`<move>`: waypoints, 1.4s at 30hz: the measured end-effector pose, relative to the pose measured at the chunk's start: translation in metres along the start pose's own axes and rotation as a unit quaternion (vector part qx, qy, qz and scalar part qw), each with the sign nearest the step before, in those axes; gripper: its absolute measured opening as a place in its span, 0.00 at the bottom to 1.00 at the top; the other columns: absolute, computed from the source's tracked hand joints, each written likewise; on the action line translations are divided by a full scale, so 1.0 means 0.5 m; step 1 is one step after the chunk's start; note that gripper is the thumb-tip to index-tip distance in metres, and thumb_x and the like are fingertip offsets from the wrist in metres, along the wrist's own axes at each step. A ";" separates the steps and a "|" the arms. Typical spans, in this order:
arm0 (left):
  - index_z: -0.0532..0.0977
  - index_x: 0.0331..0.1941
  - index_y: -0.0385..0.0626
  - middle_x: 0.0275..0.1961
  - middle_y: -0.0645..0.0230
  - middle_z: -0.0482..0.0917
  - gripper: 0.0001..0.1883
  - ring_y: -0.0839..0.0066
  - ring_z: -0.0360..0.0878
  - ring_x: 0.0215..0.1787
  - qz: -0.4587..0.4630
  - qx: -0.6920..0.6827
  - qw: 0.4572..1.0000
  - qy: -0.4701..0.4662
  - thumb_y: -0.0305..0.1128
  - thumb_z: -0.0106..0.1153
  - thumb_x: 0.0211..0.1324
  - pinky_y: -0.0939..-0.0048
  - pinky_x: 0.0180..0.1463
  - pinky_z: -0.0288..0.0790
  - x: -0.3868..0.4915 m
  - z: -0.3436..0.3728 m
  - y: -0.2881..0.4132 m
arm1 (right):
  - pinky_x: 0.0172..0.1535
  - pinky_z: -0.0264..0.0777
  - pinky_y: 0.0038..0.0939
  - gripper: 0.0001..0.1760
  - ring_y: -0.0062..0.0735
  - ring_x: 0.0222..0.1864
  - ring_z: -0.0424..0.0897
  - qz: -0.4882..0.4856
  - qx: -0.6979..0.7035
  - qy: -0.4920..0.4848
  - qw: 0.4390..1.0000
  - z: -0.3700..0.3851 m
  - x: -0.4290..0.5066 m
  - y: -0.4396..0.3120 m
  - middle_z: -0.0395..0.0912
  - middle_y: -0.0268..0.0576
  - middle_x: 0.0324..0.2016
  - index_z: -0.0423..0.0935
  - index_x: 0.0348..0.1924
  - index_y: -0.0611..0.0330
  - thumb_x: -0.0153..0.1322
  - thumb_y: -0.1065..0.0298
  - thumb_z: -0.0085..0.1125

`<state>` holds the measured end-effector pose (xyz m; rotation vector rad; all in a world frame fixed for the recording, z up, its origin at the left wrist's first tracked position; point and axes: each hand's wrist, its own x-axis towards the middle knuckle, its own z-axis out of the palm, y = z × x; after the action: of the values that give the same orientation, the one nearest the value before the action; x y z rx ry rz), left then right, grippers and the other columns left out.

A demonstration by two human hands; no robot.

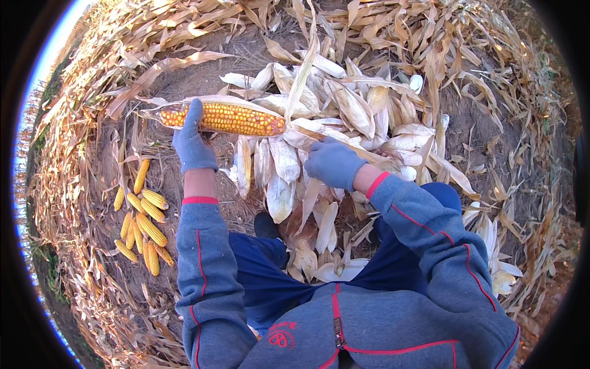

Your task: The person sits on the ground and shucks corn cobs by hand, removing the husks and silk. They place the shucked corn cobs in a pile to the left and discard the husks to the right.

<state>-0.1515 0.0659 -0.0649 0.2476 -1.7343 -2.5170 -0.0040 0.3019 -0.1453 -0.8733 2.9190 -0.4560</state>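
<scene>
My left hand (195, 138), in a grey-blue knit glove, grips an ear of corn (239, 119) near its tip, thumb across the orange-yellow kernels. The ear lies level, its kernels bared on the near side, with pale husk along its far edge. At its right end the husk (302, 136) is drawn back towards my right hand (334, 161), gloved alike, whose curled fingers are closed on dry husk leaves. Beneath and beyond my hands lies a heap of unhusked ears (350, 108) in pale husks.
Several bare yellow ears (150, 228) lie on the soil at the left. Dry corn stalks and leaves (428, 37) cover the ground at the far side, left and right. Loose husks (327, 226) lie between my legs. More husks (491, 244) are at the right, beside my knee.
</scene>
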 end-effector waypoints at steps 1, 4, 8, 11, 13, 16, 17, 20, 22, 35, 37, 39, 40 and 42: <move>0.73 0.47 0.38 0.42 0.65 0.78 0.23 0.74 0.79 0.38 -0.015 0.000 1.000 0.009 0.31 0.70 0.47 0.71 0.42 0.75 -0.001 0.002 -0.003 | 0.46 0.69 0.37 0.06 0.37 0.38 0.79 -0.006 0.019 0.017 1.000 0.000 0.000 0.001 0.80 0.38 0.26 0.81 0.24 0.51 0.62 0.64 0.56; 0.73 0.47 0.37 0.41 0.65 0.79 0.24 0.75 0.79 0.38 0.014 0.050 0.998 -0.037 0.33 0.71 0.46 0.71 0.42 0.75 -0.014 0.013 -0.006 | 0.47 0.68 0.40 0.09 0.37 0.36 0.79 0.019 0.134 -0.022 0.991 -0.012 0.001 -0.001 0.80 0.38 0.26 0.81 0.27 0.48 0.64 0.55 0.58; 0.74 0.45 0.38 0.39 0.66 0.80 0.25 0.77 0.79 0.39 0.086 0.270 0.952 -0.115 0.33 0.73 0.43 0.73 0.44 0.75 -0.044 0.032 -0.027 | 0.47 0.67 0.42 0.13 0.38 0.32 0.80 0.089 0.158 0.065 0.981 -0.059 0.012 -0.006 0.81 0.37 0.24 0.81 0.29 0.47 0.64 0.50 0.58; 0.74 0.44 0.39 0.39 0.68 0.81 0.26 0.79 0.79 0.39 0.055 0.321 0.925 -0.199 0.34 0.75 0.40 0.75 0.45 0.74 -0.064 0.045 -0.054 | 0.42 0.72 0.39 0.13 0.41 0.36 0.79 0.135 0.216 0.293 0.922 -0.100 0.028 0.001 0.81 0.37 0.32 0.80 0.33 0.50 0.64 0.52 0.62; 0.74 0.43 0.41 0.40 0.68 0.81 0.26 0.80 0.79 0.39 0.028 0.342 0.908 -0.241 0.34 0.76 0.38 0.75 0.45 0.74 -0.078 0.057 -0.073 | 0.45 0.73 0.38 0.22 0.43 0.42 0.79 0.153 0.287 0.318 0.890 -0.119 0.034 0.006 0.79 0.43 0.40 0.77 0.45 0.51 0.62 0.53 0.66; 0.75 0.45 0.42 0.41 0.69 0.82 0.29 0.80 0.79 0.39 -0.002 0.366 0.885 -0.287 0.37 0.76 0.37 0.74 0.45 0.75 -0.104 0.073 -0.091 | 0.51 0.72 0.35 0.34 0.42 0.48 0.79 0.161 0.366 0.316 0.861 -0.133 0.049 0.005 0.78 0.49 0.44 0.72 0.56 0.53 0.60 0.49 0.68; 0.75 0.46 0.42 0.41 0.69 0.82 0.29 0.80 0.79 0.40 0.003 0.382 0.874 -0.302 0.37 0.75 0.37 0.73 0.46 0.75 -0.113 0.078 -0.095 | 0.51 0.71 0.35 0.35 0.41 0.49 0.79 0.153 0.387 0.305 0.857 -0.135 0.053 0.004 0.78 0.49 0.45 0.71 0.57 0.54 0.60 0.48 0.67; 0.74 0.48 0.44 0.44 0.66 0.82 0.30 0.73 0.81 0.44 0.011 0.451 0.806 -0.383 0.37 0.75 0.38 0.70 0.50 0.74 -0.131 0.093 -0.103 | 0.45 0.73 0.34 0.28 0.41 0.41 0.80 0.144 0.410 0.286 0.854 -0.141 0.057 0.004 0.79 0.49 0.38 0.76 0.49 0.57 0.63 0.47 0.64; 0.74 0.48 0.44 0.45 0.63 0.82 0.30 0.71 0.81 0.45 0.031 0.522 0.748 -0.409 0.37 0.75 0.36 0.69 0.50 0.74 -0.141 0.100 -0.107 | 0.39 0.72 0.35 0.22 0.42 0.33 0.79 0.140 0.387 0.256 0.874 -0.146 0.052 0.009 0.78 0.49 0.30 0.78 0.39 0.59 0.65 0.48 0.62; 0.77 0.46 0.54 0.40 0.64 0.83 0.29 0.63 0.82 0.41 0.201 0.623 0.671 -0.348 0.50 0.73 0.36 0.63 0.46 0.74 -0.149 0.098 -0.128 | 0.27 0.65 0.33 0.19 0.24 0.20 0.67 0.275 0.441 0.383 0.763 -0.091 0.054 0.020 0.72 0.44 0.15 0.78 0.23 0.66 0.68 0.56 0.62; 0.74 0.51 0.51 0.41 0.62 0.83 0.32 0.64 0.82 0.43 0.214 0.574 0.716 -0.334 0.49 0.71 0.39 0.65 0.46 0.74 -0.150 0.098 -0.136 | 0.27 0.65 0.31 0.18 0.20 0.22 0.68 0.294 0.481 0.396 0.724 -0.087 0.054 0.029 0.74 0.41 0.17 0.79 0.24 0.66 0.68 0.57 0.61; 0.72 0.54 0.48 0.43 0.59 0.82 0.35 0.66 0.82 0.45 0.142 0.509 0.780 -0.336 0.50 0.71 0.41 0.67 0.46 0.74 -0.154 0.103 -0.139 | 0.28 0.66 0.28 0.17 0.18 0.24 0.69 0.310 0.553 0.413 0.654 -0.086 0.053 0.039 0.76 0.36 0.20 0.79 0.24 0.65 0.69 0.59 0.60; 0.68 0.58 0.44 0.47 0.58 0.80 0.35 0.66 0.81 0.48 0.122 0.467 0.804 -0.347 0.49 0.66 0.49 0.68 0.47 0.74 -0.162 0.103 -0.137 | 0.30 0.68 0.24 0.14 0.18 0.26 0.73 0.278 0.664 0.421 0.552 -0.086 0.054 0.043 0.78 0.34 0.25 0.80 0.29 0.63 0.71 0.60 0.58; 0.67 0.59 0.44 0.50 0.58 0.79 0.31 0.65 0.80 0.50 -0.128 0.256 0.899 -0.333 0.48 0.62 0.54 0.67 0.49 0.74 -0.167 0.112 -0.133 | 0.31 0.70 0.23 0.13 0.20 0.26 0.74 0.274 0.727 0.417 0.473 -0.084 0.053 0.050 0.78 0.35 0.26 0.79 0.32 0.63 0.72 0.60 0.57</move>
<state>-0.0772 0.1540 -0.1000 -0.4575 -2.7817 -2.4106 -0.0452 0.3183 -0.1122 0.7195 1.4811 -2.9872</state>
